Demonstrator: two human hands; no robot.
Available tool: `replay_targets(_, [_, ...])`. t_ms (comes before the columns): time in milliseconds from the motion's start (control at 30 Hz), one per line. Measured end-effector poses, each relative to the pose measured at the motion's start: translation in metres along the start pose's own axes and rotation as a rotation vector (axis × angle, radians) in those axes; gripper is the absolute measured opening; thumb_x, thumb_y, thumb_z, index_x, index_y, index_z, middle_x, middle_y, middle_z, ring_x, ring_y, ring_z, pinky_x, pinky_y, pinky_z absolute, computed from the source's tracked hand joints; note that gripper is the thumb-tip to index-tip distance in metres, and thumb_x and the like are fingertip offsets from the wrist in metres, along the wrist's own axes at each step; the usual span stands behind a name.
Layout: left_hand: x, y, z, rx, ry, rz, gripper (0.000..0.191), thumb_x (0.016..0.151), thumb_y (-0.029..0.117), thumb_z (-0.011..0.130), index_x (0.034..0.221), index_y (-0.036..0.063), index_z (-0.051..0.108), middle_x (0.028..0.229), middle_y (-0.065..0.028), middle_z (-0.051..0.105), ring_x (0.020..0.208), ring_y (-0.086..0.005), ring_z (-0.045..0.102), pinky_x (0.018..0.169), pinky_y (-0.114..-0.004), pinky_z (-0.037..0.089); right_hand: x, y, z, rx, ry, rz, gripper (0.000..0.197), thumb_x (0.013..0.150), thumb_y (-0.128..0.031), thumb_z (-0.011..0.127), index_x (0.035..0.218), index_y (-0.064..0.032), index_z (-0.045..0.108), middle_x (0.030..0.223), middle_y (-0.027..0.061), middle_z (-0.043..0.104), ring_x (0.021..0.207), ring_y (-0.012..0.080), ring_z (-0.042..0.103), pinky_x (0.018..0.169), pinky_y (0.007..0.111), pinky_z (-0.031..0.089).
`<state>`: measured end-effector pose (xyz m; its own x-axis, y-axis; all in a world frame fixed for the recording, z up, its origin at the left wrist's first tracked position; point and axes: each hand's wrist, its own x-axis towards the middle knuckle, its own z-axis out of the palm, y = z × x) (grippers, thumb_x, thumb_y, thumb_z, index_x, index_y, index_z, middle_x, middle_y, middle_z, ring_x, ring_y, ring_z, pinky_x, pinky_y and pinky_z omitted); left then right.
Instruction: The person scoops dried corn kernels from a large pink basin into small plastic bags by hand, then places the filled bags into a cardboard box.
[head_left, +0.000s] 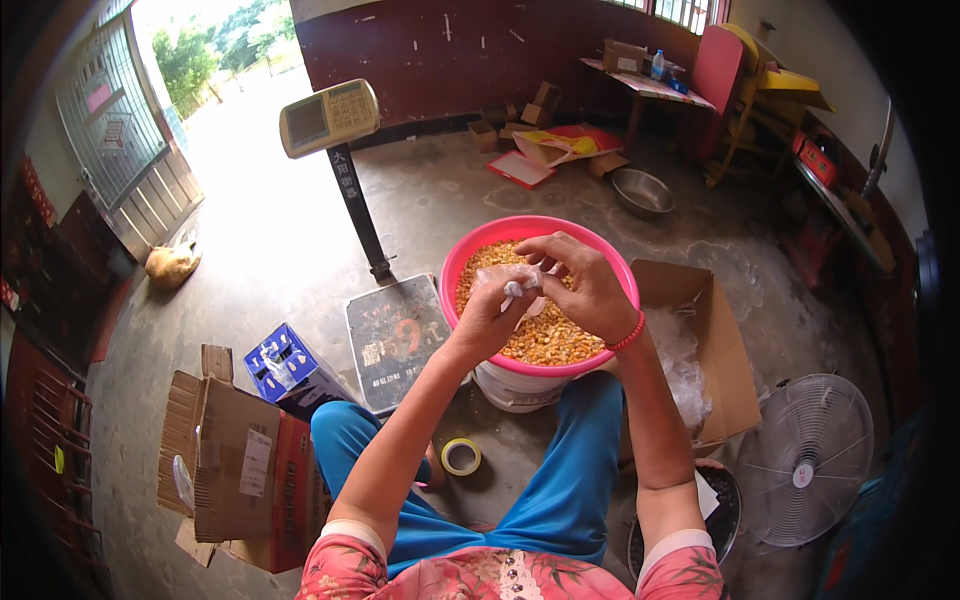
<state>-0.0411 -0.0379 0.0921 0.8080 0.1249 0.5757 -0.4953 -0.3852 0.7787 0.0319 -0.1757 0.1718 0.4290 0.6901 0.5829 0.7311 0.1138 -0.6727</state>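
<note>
A pink plastic basin (451, 262) full of yellow corn kernels (551, 337) rests on a white bucket (517, 386) before my knees. Above the corn, both my hands hold a thin clear plastic bag (491, 275). My left hand (487, 319) pinches its gathered, whitish top between thumb and fingers. My right hand (589, 289), with a red bracelet at the wrist, meets the left at the same gathered part, its thumb against it and its fingers curled over. What the bag holds is hidden by my hands.
Left of the basin stands a platform scale (397, 337); a yellow tape roll (460, 457) lies on the floor. An open carton (720, 352) of clear bags and a fan (806, 461) stand right. Left are a blue box (300, 375) and a cardboard carton (232, 465). A dog (173, 262) lies near the door.
</note>
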Motion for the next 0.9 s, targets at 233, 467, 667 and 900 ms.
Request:
replay_targets(233, [-0.006,-0.005,-0.003,-0.079,-0.031,-0.225,0.025,0.097,0.023,0.044,0.092,0.0013,0.055,0.076,-0.0001,0.054,0.072,-0.0071,0.050,0.064,-0.023,0.041,-0.012,0.027,0.005,-0.178,-0.084,0.045,0.012,0.078,-0.008,0.059,0.088,-0.0013,0.061,0.078,0.0158,0.060,0.074,0.0305,0.061,0.066,0.037,0.048])
replay_targets(467, [-0.008,-0.006,0.000,-0.351,0.105,-0.314,0.022,0.096,0.023,0.047,0.105,0.0044,0.056,0.074,0.0000,0.056,0.067,-0.0075,0.055,0.065,-0.023,0.046,-0.017,0.032,0.010,-0.155,0.044,0.061,0.009,0.079,-0.007,0.060,0.085,-0.0011,0.059,0.076,0.0141,0.061,0.071,0.0279,0.061,0.064,0.036,0.047])
replay_targets(667, [-0.016,-0.021,-0.016,-0.546,0.061,-0.351,0.018,0.091,0.016,0.056,0.098,0.0012,0.063,0.084,-0.0033,0.063,0.075,-0.0096,0.059,0.071,-0.024,0.047,-0.022,0.023,0.002,0.076,-0.154,-0.013,0.011,0.079,-0.003,0.061,0.090,-0.0028,0.062,0.086,0.0081,0.062,0.084,0.0188,0.060,0.071,0.029,0.047])
replay_targets(900, [-0.013,-0.009,-0.018,-0.324,-0.029,-0.291,0.013,0.078,-0.003,0.064,0.090,0.0020,0.066,0.088,-0.0024,0.065,0.084,-0.0089,0.059,0.076,-0.026,0.048,-0.024,0.057,0.025,0.244,-0.155,0.142,0.032,0.081,0.005,0.044,0.110,-0.0023,0.057,0.106,0.0102,0.059,0.101,0.0182,0.056,0.083,0.028,0.046])
